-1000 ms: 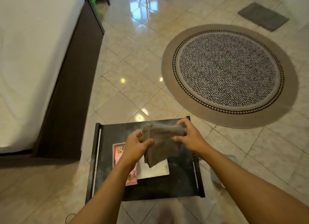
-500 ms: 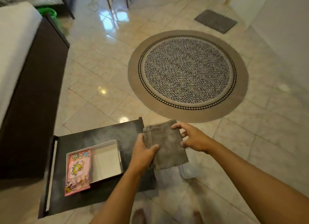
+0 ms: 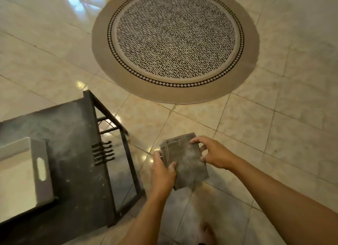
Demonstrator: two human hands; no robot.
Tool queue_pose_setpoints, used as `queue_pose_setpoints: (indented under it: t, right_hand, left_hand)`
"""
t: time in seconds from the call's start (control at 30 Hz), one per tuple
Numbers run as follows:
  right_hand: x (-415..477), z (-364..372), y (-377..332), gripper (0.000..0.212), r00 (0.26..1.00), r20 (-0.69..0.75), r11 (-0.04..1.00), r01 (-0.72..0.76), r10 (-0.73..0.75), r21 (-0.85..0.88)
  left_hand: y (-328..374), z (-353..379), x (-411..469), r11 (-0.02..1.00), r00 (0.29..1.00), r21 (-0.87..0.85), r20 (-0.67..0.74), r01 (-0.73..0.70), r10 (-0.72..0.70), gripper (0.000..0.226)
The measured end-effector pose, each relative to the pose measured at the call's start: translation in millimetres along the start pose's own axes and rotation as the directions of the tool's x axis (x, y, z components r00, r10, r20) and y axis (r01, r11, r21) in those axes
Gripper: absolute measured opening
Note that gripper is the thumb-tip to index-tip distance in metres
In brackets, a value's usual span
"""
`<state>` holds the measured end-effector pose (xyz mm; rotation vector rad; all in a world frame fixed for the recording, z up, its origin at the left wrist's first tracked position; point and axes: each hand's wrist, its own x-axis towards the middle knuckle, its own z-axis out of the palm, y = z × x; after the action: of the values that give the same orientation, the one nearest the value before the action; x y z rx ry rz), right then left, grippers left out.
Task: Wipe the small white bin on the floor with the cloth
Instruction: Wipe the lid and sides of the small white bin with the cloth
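floor (image 3: 274,116): glossy beige tile, fills the frame, light glare spots at 9 o'clock and near centre.
rug (image 3: 175,41): round, tan border, black-and-white patterned middle, flat on the floor at 12 o'clock, well apart from both hands.
desk (image 3: 73,153): low, black, dusty top, at 8 o'clock; dark frame bars and a row of hooks show on its right side.
tray (image 3: 39,171): white, cut-out handle slot in its end wall, sits on the desk at 9 o'clock, partly cut off by the left edge of the frame.
cloth (image 3: 186,164): grey-brown, folded into a rough rectangle, held above the floor just right of the desk, between 5 and 6 o'clock from frame centre.
left hand (image 3: 162,173): closed on the cloth's left edge, thumb on top, fingers wrapped under.
right hand (image 3: 214,153): fingers curled over the cloth's top right corner and right edge, thumb against the side; loose pinch, not a full fist.
foot (image 3: 208,233): bare, blurred, at 6 o'clock on the floor below the forearms.
small white bin: can't pick it out in this view; floor under the cloth is hidden by the cloth and hands.
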<state>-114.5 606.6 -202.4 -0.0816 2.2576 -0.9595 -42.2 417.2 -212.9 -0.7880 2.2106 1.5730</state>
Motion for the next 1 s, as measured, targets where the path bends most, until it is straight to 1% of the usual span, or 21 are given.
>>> queue_pose_setpoints:
  t: [0.1,0.2,0.23,0.3,0.37,0.43,0.5,0.57,0.6,0.67,0.7,0.73,0.77,0.83,0.9,0.93,1.0]
  right_hand:
    - [27,21,43,0.074,0.998,-0.062,1.000,0.016,-0.015,0.007]
    - [47,34,80,0.072,0.979,-0.194,0.998,-0.060,0.065,0.035]
    - [52,38,91,0.071,0.976,-0.190,0.994,-0.095,0.103,0.051]
    - [59,45,111,0.069,0.979,-0.127,0.986,-0.149,0.158,0.077]
    - [60,53,123,0.067,0.983,-0.059,0.976,-0.162,0.172,0.142]
    - [58,62,131,0.066,0.990,-0.028,0.966,-0.128,0.138,0.224]
    - [54,69,135,0.067,0.994,-0.052,0.957,-0.074,0.092,0.279]
    - [49,72,136,0.071,0.997,-0.056,0.952,-0.032,0.052,0.303]
    - [46,73,136,0.074,0.998,-0.044,0.951,-0.020,0.035,0.309]
    - [36,76,135,0.079,1.000,-0.029,0.951,-0.002,0.012,0.308]
    - [30,79,134,0.080,0.999,-0.031,0.954,0.003,0.007,0.298]
    - [24,82,134,0.081,0.999,-0.037,0.957,-0.002,0.014,0.289]
    - [19,86,136,0.082,0.999,-0.040,0.958,-0.016,0.028,0.287]
    - [10,91,139,0.087,0.998,-0.029,0.951,-0.044,0.055,0.305]
    - [7,87,138,0.092,0.998,-0.007,0.943,-0.059,0.065,0.328]
    - [8,83,136,0.095,0.998,0.001,0.945,-0.054,0.057,0.323]
    - [13,77,132,0.099,0.999,0.022,0.948,-0.039,0.034,0.315]
  left_hand:
    - [-37,24,29,0.998,1.000,0.065,-0.014,-0.019,0.020,0.038]
    - [-67,41,47,0.998,1.000,0.054,-0.002,-0.019,0.019,0.039]
    - [-74,45,51,0.997,0.999,0.064,-0.009,-0.033,0.034,0.040]
    - [-87,50,55,0.993,0.996,0.094,-0.037,-0.071,0.075,0.040]
    - [-100,52,58,0.989,0.990,0.094,-0.066,-0.115,0.121,0.042]
    - [-109,55,60,0.983,0.984,0.091,-0.076,-0.157,0.164,0.047]
    - [-118,57,62,0.975,0.977,0.092,-0.053,-0.200,0.205,0.053]
    - [-124,57,62,0.966,0.971,0.113,-0.032,-0.233,0.238,0.059]
    - [-125,55,59,0.954,0.963,0.149,-0.036,-0.258,0.266,0.066]
    - [-127,50,51,0.881,0.927,0.346,-0.074,-0.323,0.368,0.090]
    - [-126,48,43,0.827,0.903,0.448,-0.089,-0.340,0.420,0.097]
    - [-126,47,37,0.769,0.877,0.524,-0.083,-0.366,0.474,0.097]
    - [-127,48,31,0.706,0.858,0.586,-0.035,-0.398,0.513,0.093]
    - [-132,54,23,0.554,0.822,0.679,0.130,-0.481,0.554,0.083]
    - [-134,63,23,0.399,0.789,0.735,0.298,-0.549,0.537,0.077]
    - [-135,67,25,0.354,0.785,0.748,0.346,-0.562,0.514,0.076]
    - [-136,75,33,0.314,0.786,0.760,0.391,-0.569,0.478,0.073]
